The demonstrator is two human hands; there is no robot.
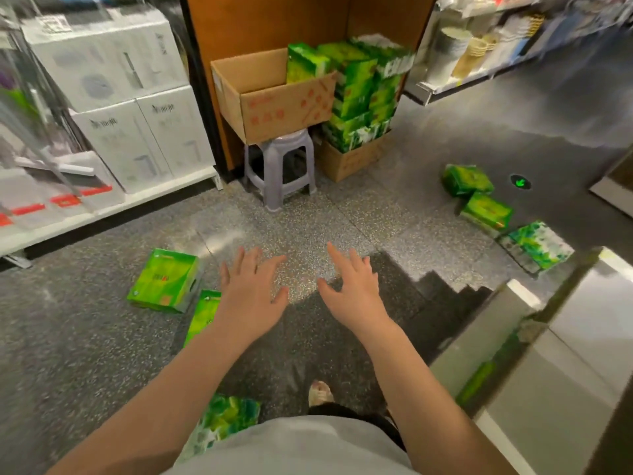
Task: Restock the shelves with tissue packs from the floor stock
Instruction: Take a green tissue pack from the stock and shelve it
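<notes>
Green tissue packs lie scattered on the speckled floor. One pack (164, 281) lies at the left, and a second pack (202, 315) beside it is partly hidden by my left forearm. Another pack (227, 418) lies near my feet. Three packs (467, 180) (488, 212) (536, 246) lie in a row at the right. More packs are stacked in a pile (364, 94) against the wooden wall. My left hand (251, 291) and my right hand (352, 287) reach forward over bare floor, fingers spread, holding nothing.
A cardboard box (274, 104) sits on a grey plastic stool (279, 166); a lower box (352, 159) holds the stacked packs. White boxed goods fill the left shelf (113, 207). A shelf of cups (455, 73) stands at the back right, and a metal counter (548, 354) at the right.
</notes>
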